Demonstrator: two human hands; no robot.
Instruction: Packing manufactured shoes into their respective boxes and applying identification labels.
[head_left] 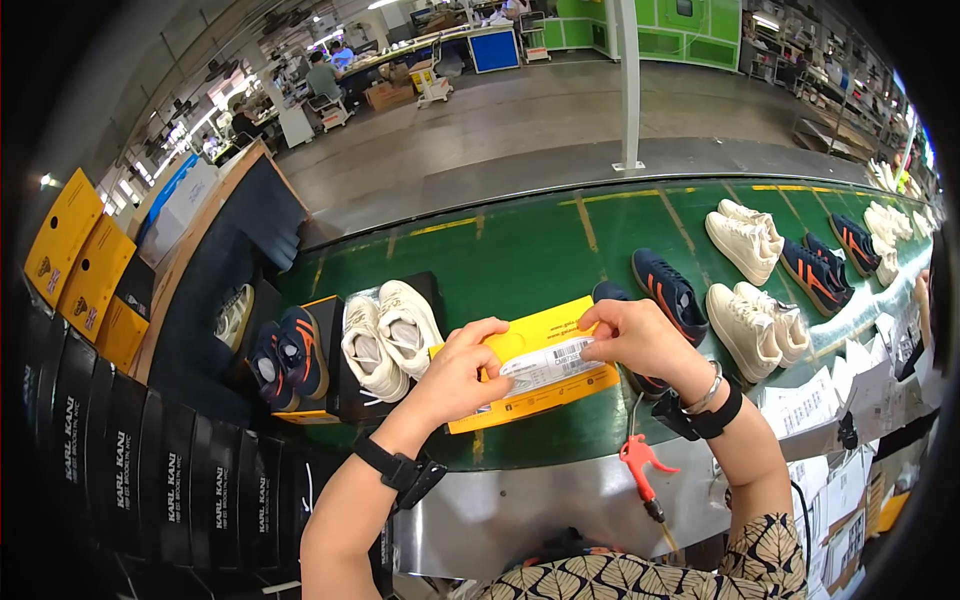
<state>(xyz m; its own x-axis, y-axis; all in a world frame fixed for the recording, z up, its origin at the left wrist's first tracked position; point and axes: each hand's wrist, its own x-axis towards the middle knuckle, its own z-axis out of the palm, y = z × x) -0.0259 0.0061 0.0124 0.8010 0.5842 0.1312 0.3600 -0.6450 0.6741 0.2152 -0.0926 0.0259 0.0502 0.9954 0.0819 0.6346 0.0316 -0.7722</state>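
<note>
A yellow shoebox [530, 405] is in front of me over the green belt, its printed side tilted up. Across that side lies a white barcode label [545, 367]. My left hand [455, 375] is closed, with its thumb and bent fingers at the label's left end. At the right end, my right hand [640, 340] is closed too, thumb on the label's edge and fingers over the box. Whether the label is stuck down is unclear. Behind the box is a navy shoe [610, 291], partly hidden. To the left, cream sneakers [390, 340] sit on a black box.
Navy and orange shoes [290, 360] stand left on the green belt [540, 235]. More cream sneakers [745, 240] and navy pairs line its right side. A red air gun [640, 465] hangs at the metal edge. Black shoeboxes [170, 470] are stacked lower left; papers [810, 410] lie right.
</note>
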